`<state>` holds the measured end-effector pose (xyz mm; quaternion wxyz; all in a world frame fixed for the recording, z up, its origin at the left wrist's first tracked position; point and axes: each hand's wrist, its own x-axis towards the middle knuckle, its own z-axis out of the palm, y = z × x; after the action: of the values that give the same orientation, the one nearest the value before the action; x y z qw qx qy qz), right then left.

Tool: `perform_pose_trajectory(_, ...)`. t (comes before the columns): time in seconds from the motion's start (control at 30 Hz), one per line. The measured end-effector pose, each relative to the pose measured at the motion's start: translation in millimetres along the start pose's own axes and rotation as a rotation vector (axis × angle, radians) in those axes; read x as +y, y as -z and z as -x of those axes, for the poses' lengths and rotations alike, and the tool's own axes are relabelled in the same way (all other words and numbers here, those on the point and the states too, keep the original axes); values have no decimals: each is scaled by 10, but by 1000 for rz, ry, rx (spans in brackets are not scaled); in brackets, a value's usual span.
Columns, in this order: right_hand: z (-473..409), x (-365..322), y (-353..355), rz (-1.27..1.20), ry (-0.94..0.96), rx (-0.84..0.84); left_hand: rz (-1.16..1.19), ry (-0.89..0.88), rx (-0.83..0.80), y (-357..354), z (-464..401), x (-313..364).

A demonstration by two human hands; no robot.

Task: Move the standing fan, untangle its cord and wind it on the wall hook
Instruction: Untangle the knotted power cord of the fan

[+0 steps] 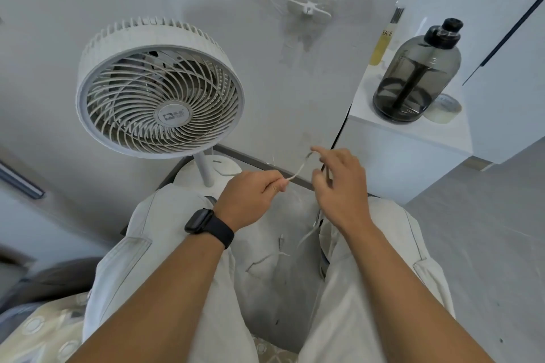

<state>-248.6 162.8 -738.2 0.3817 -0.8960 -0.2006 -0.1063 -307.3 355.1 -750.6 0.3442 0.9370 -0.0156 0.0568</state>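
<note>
step: untangling | cord [298, 170] spans both hands, near right of fan [160, 88] | left hand [250, 196] fingers pinch cord; right hand [339, 183] fingers hook its loop | next: likely free loop, lift to wall hook [308, 9] far above

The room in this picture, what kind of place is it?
Probably a room in a home: a standing fan by a plain wall, a white shelf with a water jug, and a plastic wall hook.
</note>
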Motion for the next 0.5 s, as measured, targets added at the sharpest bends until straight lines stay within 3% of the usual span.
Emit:
perform_pose_trajectory(0.1,-21,-59,-2,353,91,-39,11,-20,-53,0,18,-10)
perform_pose_trajectory(0.2,31,-107,-99,473,205,-88,25,-12,-45,-33,22,-8)
perform_pose_trajectory(0.27,73,-58,-190,374,280,-223,68,3,-25,-44,5,-44)
perform_pose_trajectory(0.37,63,-12,-231,27,219,-375,137,2,-22,-63,-9,-39)
perform_pose_trajectory(0.43,27,-28,-209,-108,158,-298,171,-25,-10,-67,-10,-18)
perform_pose_trajectory(0.5,19,-28,-162,-212,38,-104,161,-31,27,-27,-41,-51)
